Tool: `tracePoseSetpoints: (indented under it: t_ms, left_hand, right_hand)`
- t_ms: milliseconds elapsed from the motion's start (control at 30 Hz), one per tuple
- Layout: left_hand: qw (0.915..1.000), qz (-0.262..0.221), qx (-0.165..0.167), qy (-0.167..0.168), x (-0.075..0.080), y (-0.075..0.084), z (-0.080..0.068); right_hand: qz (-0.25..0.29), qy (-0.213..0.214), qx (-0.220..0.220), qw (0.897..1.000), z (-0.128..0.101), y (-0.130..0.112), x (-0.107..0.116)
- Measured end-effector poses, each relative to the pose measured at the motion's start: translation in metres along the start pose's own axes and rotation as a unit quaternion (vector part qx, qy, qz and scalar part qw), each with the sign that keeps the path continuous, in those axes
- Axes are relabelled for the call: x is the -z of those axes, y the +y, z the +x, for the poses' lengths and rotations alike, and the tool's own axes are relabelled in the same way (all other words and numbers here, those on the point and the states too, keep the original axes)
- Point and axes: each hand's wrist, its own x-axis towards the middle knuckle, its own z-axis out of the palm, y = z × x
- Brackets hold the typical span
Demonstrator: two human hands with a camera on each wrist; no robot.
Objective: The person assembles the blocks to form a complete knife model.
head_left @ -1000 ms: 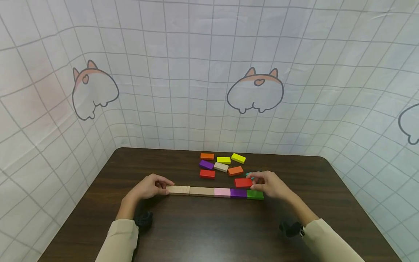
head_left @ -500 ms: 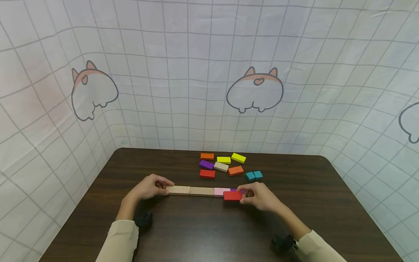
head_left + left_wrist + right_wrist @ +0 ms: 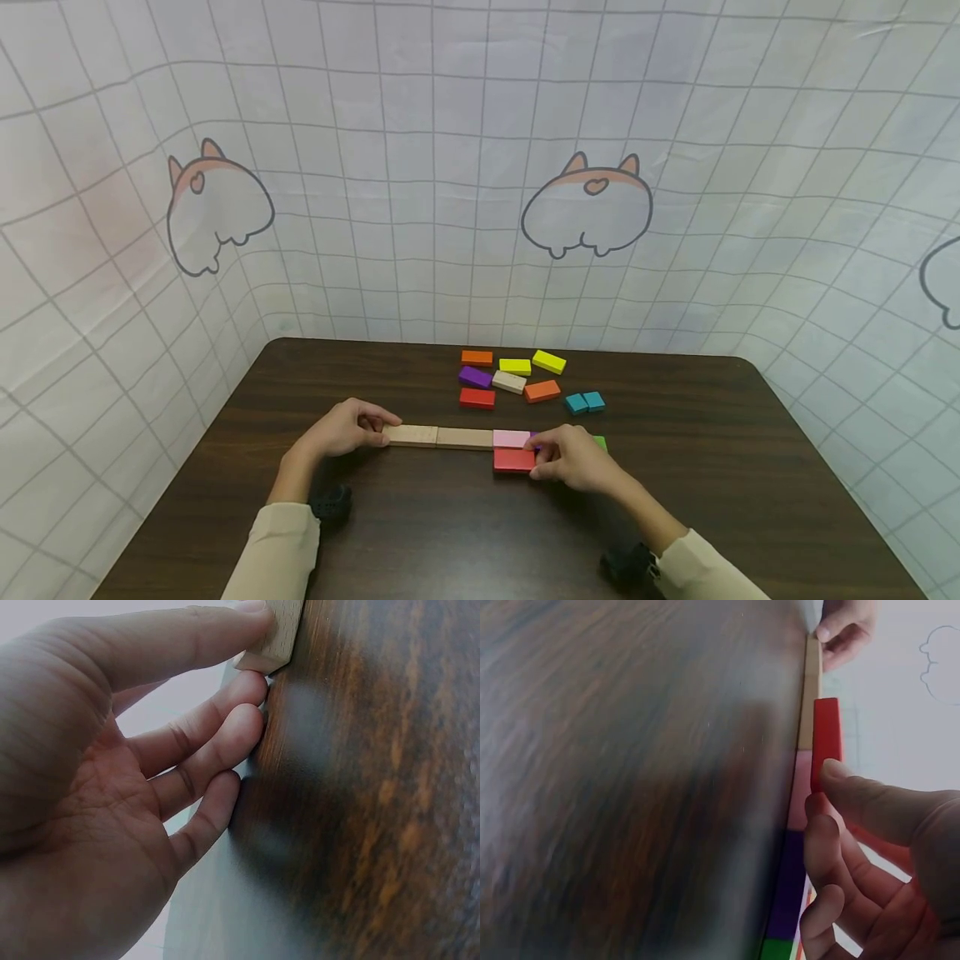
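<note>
My left hand (image 3: 345,429) pinches the left end of a pale wooden block (image 3: 412,435), thumb and fingers about its end. That block begins a straight row, continuing with a tan block (image 3: 465,438), a pink block (image 3: 512,437), a purple block (image 3: 787,885) and a green block (image 3: 601,442). Between thumb and fingers, my right hand (image 3: 576,458) holds a red block (image 3: 513,460) by its right end. In the head view it overlaps the front of the pink block; the right wrist view shows it raised above the row. My right hand hides most of the purple and green blocks from the head.
Behind the row lie loose blocks: orange (image 3: 477,357), yellow (image 3: 515,367), purple (image 3: 476,377), cream (image 3: 509,382), another red (image 3: 477,398) and two small teal ones (image 3: 585,402). A grid-patterned cloth (image 3: 420,208) hangs around the dark wooden table (image 3: 420,533).
My right hand has carried the red block leftward and toward me, from behind the purple and green blocks to the pink one. The teal blocks came into full view. My left hand has stayed put.
</note>
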Motion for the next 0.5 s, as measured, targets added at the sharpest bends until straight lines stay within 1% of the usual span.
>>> tracePoseSetpoints:
  t_ms: [133,367,500]
  left_hand:
    - [1.0000,-0.001,0.002,0.001,0.000,0.001,0.000]
    - [0.9998,0.006,0.016,0.006,-0.001,0.000,0.001]
    - [0.9999,0.007,0.013,0.006,-0.001,-0.001,0.001]
  right_hand:
    - [-0.001,-0.006,0.001,1.000,0.003,-0.003,-0.003]
    - [-0.002,-0.010,-0.019,1.000,0.009,-0.009,-0.008]
    - [0.001,-0.011,-0.027,1.000,0.011,-0.012,-0.011]
